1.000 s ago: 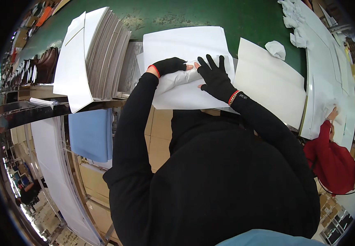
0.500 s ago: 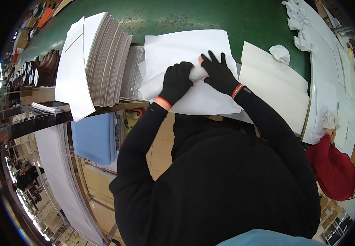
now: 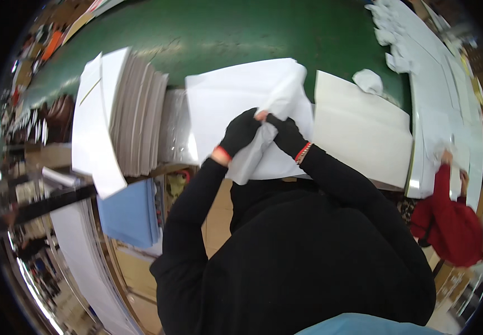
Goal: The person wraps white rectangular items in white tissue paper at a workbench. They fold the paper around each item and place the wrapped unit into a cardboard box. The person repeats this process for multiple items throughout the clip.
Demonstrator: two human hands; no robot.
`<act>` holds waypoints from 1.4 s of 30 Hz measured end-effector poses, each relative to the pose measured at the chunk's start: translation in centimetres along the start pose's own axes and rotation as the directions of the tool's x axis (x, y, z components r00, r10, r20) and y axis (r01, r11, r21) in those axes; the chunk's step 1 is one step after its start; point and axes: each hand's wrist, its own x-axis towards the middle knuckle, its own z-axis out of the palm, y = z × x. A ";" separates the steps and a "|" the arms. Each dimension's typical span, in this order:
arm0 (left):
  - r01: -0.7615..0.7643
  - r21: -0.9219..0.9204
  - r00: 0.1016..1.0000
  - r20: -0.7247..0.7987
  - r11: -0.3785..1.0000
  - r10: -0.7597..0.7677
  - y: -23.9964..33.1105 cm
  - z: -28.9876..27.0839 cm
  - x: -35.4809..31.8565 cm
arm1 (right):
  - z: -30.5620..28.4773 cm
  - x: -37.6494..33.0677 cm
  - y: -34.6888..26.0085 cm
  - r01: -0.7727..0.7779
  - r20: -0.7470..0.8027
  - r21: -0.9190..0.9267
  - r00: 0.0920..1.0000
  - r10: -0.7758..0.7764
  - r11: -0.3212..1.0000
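Both my hands wear black gloves with bare fingertips. They meet over a stack of white paper [image 3: 219, 89] on the table. A thin white sheet of tissue paper [image 3: 287, 89] is gathered into a loose, slanting bunch between them. My left hand [image 3: 241, 133] has its fingers curled on the bunch's middle. Close beside it, my right hand [image 3: 288, 135] pinches the same sheet. One end of the tissue fans out toward the stack's far right corner; the other hangs past its near edge. The fingertips almost touch, and the gloves partly hide the gathered part.
Left of the paper stand a pile of grey-white boards [image 3: 135, 117] and a clear plastic-covered stack [image 3: 175, 125]. A cream sheet [image 3: 361, 128] lies to the right, with a crumpled paper wad [image 3: 368, 82] beyond it on the green table [image 3: 225, 33]. A person in red [image 3: 448, 223] works at the far right.
The tissue has been lifted from lying flattened on the stack into an upright, gathered bunch. My right hand's spread fingers have closed on it, and both hands have come together. The view has shifted.
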 end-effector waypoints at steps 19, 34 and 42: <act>-0.313 -0.640 0.926 -0.042 0.701 0.375 13.6 3.1 -2.1 | -0.9 -16.0 -16.4 0.466 0.381 -0.726 0.885 -0.268 0.506; 0.176 -0.861 0.984 0.138 0.477 -0.116 13.4 4.8 -5.1 | -2.6 -17.7 -16.0 0.510 0.499 -0.779 0.857 -0.130 0.365; -0.135 -0.239 0.978 -0.190 0.961 0.090 13.3 4.9 -6.6 | -4.3 -15.2 -13.7 0.550 0.546 -0.785 0.832 -0.104 0.285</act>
